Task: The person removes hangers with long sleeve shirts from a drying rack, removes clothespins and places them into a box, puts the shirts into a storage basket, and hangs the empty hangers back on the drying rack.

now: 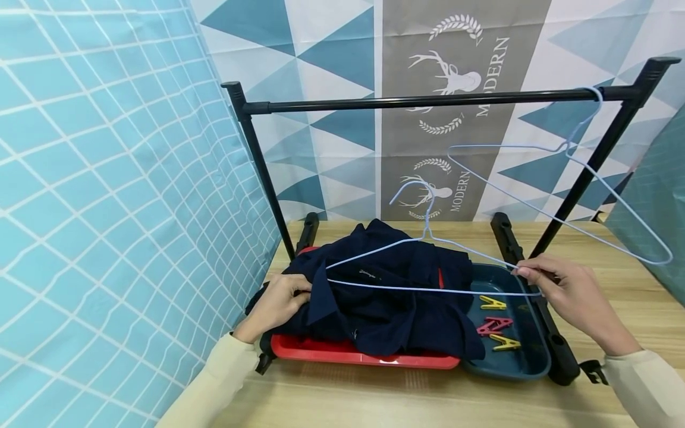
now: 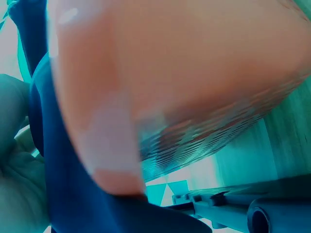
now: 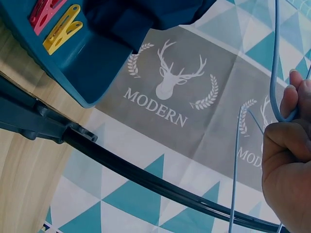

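A navy garment point(image 1: 374, 309) with small white lettering lies bunched over a red basket point(image 1: 369, 358). My left hand point(image 1: 278, 302) grips a fold of it at the left side; close up in the left wrist view, fingers point(image 2: 112, 160) press on the dark cloth point(image 2: 73, 199). A light blue wire hanger point(image 1: 426, 229) stands over the garment, hook upward, its left end hidden behind a raised flap of cloth. At the other end, my right hand point(image 1: 567, 292) pinches the hanger's right corner, and the right wrist view shows its fingers around the bent wire point(image 3: 275, 63).
A black rack spans the scene with its rail point(image 1: 428, 102) behind the hands. A second blue hanger point(image 1: 503, 146) hangs at the rail's right end. Beside the basket, a dark blue tray point(image 1: 514, 373) holds yellow clothespins point(image 1: 505, 343) and pink clothespins point(image 1: 495, 326). Blue checked cloth point(image 1: 107, 178) rises at left.
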A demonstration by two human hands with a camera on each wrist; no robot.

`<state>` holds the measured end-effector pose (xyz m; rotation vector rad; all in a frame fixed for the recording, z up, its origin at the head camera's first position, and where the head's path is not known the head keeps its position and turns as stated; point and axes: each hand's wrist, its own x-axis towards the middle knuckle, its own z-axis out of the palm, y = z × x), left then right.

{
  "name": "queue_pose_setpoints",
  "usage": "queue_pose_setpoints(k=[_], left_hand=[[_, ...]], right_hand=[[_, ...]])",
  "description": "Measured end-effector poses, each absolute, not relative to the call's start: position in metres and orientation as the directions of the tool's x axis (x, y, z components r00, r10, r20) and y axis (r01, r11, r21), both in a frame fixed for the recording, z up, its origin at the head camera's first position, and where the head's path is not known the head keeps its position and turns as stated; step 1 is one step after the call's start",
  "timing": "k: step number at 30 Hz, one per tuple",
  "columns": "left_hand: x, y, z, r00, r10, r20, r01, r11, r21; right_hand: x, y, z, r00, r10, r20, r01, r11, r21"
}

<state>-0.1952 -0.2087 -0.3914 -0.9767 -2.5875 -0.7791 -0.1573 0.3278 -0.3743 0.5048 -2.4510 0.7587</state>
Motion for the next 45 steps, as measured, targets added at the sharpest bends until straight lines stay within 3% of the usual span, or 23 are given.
queue_pose_setpoints(k=[8, 20, 30, 34, 40, 45], left_hand=[[-0.195, -0.207, -0.400, -0.712, 0.603, 0.360, 0.703, 0.617, 0.354], [-0.191, -0.201, -0.409, -0.725, 0.642, 0.250, 0.689, 0.683, 0.242], [-0.193, -0.208, -0.404, -0.696, 0.684, 0.218, 0.716, 0.638, 0.285], [-0.192, -0.220, -0.393, -0.682, 0.675, 0.281, 0.730, 0.606, 0.315], [-0.190, -0.244, -0.377, -0.754, 0.499, 0.427, 0.641, 0.701, 0.313], [-0.186, -0.260, -0.374, -0.859, 0.309, 0.407, 0.457, 0.821, 0.343]], right_hand=[[-0.156, 0.333, -0.374, -0.801, -0.146, 0.580, -0.467, 0.759, -0.453], [-0.155, 0.332, -0.373, -0.817, -0.138, 0.560, -0.437, 0.782, -0.444], [-0.154, 0.332, -0.375, -0.818, -0.130, 0.561, -0.431, 0.784, -0.447], [-0.152, 0.331, -0.374, -0.824, -0.118, 0.554, -0.426, 0.774, -0.469], [-0.150, 0.334, -0.372, -0.827, -0.117, 0.550, -0.425, 0.772, -0.474], [-0.147, 0.336, -0.370, -0.837, -0.101, 0.538, -0.409, 0.769, -0.492]])
